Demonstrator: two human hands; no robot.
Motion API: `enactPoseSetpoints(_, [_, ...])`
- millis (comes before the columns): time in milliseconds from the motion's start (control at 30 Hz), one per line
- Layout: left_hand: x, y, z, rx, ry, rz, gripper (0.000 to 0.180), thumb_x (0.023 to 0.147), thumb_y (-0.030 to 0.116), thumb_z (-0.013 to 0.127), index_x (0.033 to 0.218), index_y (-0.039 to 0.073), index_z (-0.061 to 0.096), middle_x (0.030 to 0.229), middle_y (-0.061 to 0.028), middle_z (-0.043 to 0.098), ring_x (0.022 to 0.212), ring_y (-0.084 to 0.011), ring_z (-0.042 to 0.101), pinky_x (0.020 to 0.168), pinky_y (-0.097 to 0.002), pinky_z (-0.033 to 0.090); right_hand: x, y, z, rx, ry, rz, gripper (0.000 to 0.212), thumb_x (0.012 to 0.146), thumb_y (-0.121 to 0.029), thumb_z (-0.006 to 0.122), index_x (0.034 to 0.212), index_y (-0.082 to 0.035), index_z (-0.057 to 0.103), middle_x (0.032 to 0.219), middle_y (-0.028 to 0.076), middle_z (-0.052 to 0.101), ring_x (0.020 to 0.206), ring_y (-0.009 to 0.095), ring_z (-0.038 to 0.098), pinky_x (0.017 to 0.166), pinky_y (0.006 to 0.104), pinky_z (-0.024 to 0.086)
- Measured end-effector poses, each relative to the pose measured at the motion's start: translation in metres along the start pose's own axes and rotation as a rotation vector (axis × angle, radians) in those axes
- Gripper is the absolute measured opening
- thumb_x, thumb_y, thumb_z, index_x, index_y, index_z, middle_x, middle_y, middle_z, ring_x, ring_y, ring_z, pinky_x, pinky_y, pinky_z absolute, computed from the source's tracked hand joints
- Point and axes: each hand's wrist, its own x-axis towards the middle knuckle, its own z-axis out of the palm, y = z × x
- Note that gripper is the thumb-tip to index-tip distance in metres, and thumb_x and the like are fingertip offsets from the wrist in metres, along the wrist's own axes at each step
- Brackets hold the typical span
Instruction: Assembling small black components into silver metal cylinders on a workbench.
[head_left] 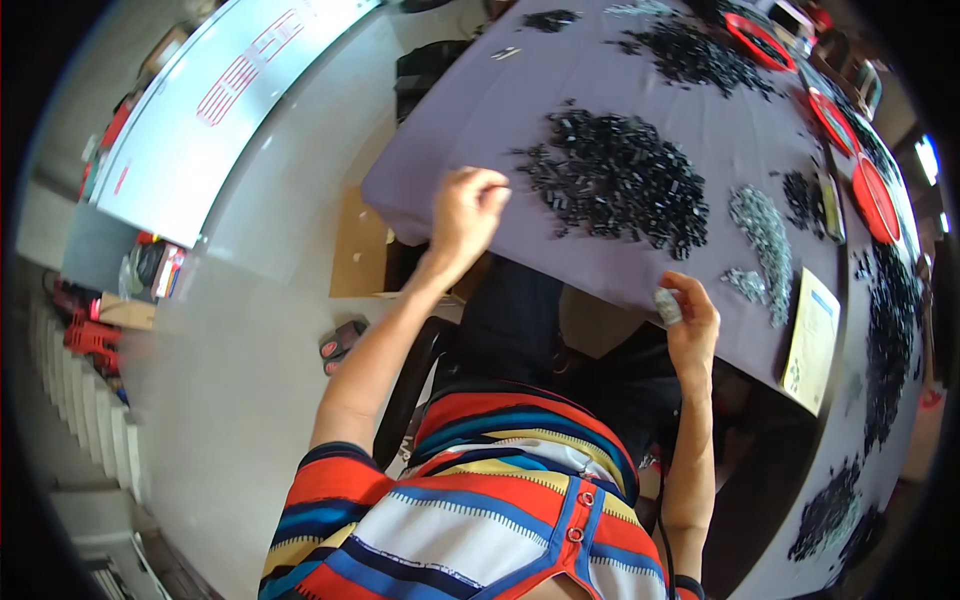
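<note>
Your left hand (466,215) hung over the near left edge of the table (440,130), its fingers curled in and thumb and fingertips drawn close together; whether anything small sat between them, you could not tell from this view. Your right hand (692,325) was closed on a pale, glinting bundle (667,306), gripped between the thumb and fingers just beside the table's front edge; its separate parts were too small to make out. Your two hands were well apart.

On the purplish-grey cloth ahead of you, between and beyond your hands, lay a broad heap of small black pieces (620,180), loosely spread at its rim. To the right of that heap ran a curved strip of clear pieces (768,240), with a small clear cluster (743,283) near its lower end, close to your right hand. A smaller black pile (802,200) lay to the right of the strip, and a yellowish booklet (812,340) rested near the table's right edge. Farther off was another black heap (690,55), and three red baskets (878,205) stood in a row along the far right. A cardboard box (357,250) sat below the table's left corner.
</note>
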Motion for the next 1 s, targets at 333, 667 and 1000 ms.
enactPoseSetpoints(333, [0.017,-0.066,-0.003,0.312,-0.129,0.050,0.013,0.076,0.002,0.065,0.089,0.004,0.066,0.083,-0.0092,0.061,0.081,-0.0273,0.057,0.075,-0.0368,0.047,0.007,-0.014,-0.028,-0.450,-0.140,-0.137,0.010,0.076,-0.005,0.064,0.086,-0.002,0.063,0.082,0.016,0.063,0.076,0.034,0.062,0.067,0.0379,0.049])
enactPoseSetpoints(667, [0.013,-0.074,0.001,0.361,-0.063,0.141,0.012,0.077,0.002,0.065,0.089,0.006,0.066,0.091,-0.0075,0.061,0.087,-0.0276,0.055,0.080,-0.0374,0.046,0.027,0.024,-0.073,-0.759,0.128,-0.116,0.018,0.078,-0.003,0.055,0.090,-0.010,0.066,0.087,0.011,0.060,0.084,0.031,0.061,0.072,0.0395,0.048])
enactPoseSetpoints(1000, [0.010,-0.072,0.003,0.401,-0.049,0.171,0.012,0.078,0.003,0.064,0.089,0.008,0.064,0.092,-0.0065,0.060,0.089,-0.0277,0.054,0.080,-0.0377,0.045,0.042,0.034,-0.065,-0.858,0.052,-0.257,0.017,0.075,-0.002,0.054,0.087,-0.008,0.065,0.085,0.011,0.053,0.084,0.031,0.054,0.075,0.0401,0.046])
